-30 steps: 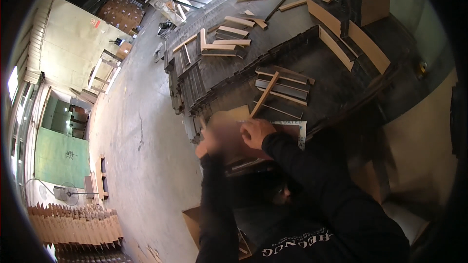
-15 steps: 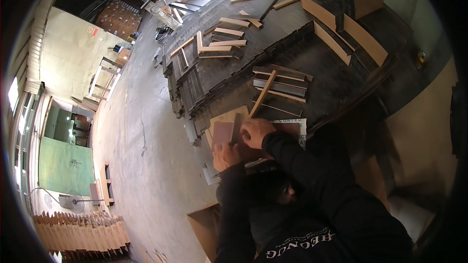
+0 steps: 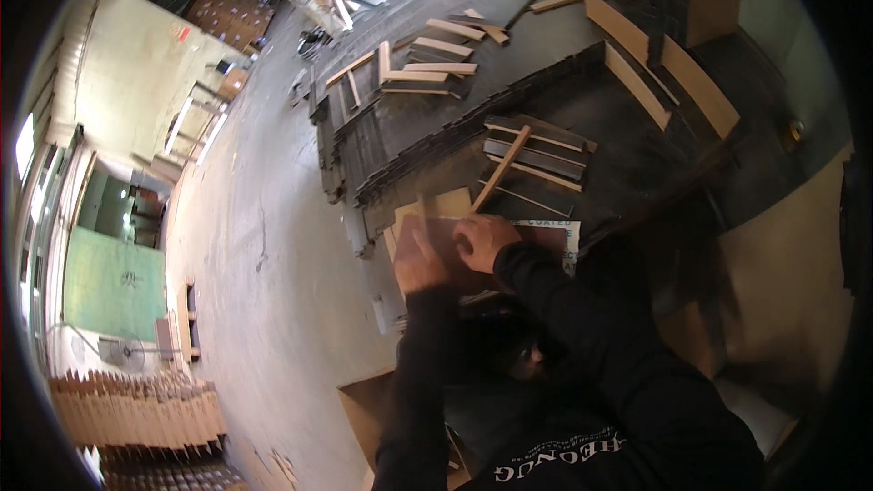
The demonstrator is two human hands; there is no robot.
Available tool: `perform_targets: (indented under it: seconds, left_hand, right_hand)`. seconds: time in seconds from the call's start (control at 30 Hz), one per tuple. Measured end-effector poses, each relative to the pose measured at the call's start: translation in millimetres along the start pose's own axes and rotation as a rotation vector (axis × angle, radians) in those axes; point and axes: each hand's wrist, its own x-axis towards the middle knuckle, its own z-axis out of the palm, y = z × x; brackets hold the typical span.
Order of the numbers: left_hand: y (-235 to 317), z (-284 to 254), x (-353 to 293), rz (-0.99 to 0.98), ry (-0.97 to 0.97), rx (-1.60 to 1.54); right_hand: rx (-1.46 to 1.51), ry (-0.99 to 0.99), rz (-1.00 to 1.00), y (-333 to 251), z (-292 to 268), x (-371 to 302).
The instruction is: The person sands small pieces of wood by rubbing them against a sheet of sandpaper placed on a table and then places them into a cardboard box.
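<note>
My left hand point(image 3: 416, 259) and my right hand point(image 3: 484, 240) meet at a flat brownish sheet point(image 3: 442, 235) lying on a stack of tan boards point(image 3: 427, 209) at the near edge of a dark worktable point(image 3: 637, 164). Both hands press on or grip this sheet; the fingers are partly hidden and blurred. A thin wooden stick point(image 3: 500, 168) leans diagonally just beyond my right hand. Black sleeves cover both forearms.
Dark slats point(image 3: 536, 150) and light wooden strips point(image 3: 427, 73) lie spread over the table. Long tan planks point(image 3: 664, 64) and a brown box point(image 3: 696, 0) sit far right. A grey concrete floor point(image 3: 264, 245) runs left. Stacked wooden pieces point(image 3: 136, 409) stand at lower left.
My left hand has come down from a blurred raised position and settled on the sheet beside my right hand. My right hand stayed almost in place.
</note>
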Motion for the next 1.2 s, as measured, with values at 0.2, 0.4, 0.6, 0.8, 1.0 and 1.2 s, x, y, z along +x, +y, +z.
perform_targets:
  seconds: [0.2,0.4,0.6,0.8,1.0,1.2]
  left_hand:
    - [28,0,-11,-0.12,-0.09,0.108]
    - [26,-15,-7,0.048,-0.153,0.258]
    - [24,5,-22,0.017,-0.151,0.268]
    - [-49,-79,-171,-0.321,-0.481,0.112]
    - [-107,-99,-210,-0.65,-0.371,0.151]
    - [-5,-73,-55,-0.07,0.079,-0.576]
  right_hand:
    - [0.026,0.005,0.046,6,-8,5]
    - [-0.015,-0.085,0.095,-6,-15,6]
    - [-0.027,-0.149,0.092,-6,-12,5]
    - [0.012,-0.153,0.133,-11,-13,4]
    - [0.07,0.047,-0.014,4,-1,6]
    - [0.065,0.027,0.017,-3,2,0]
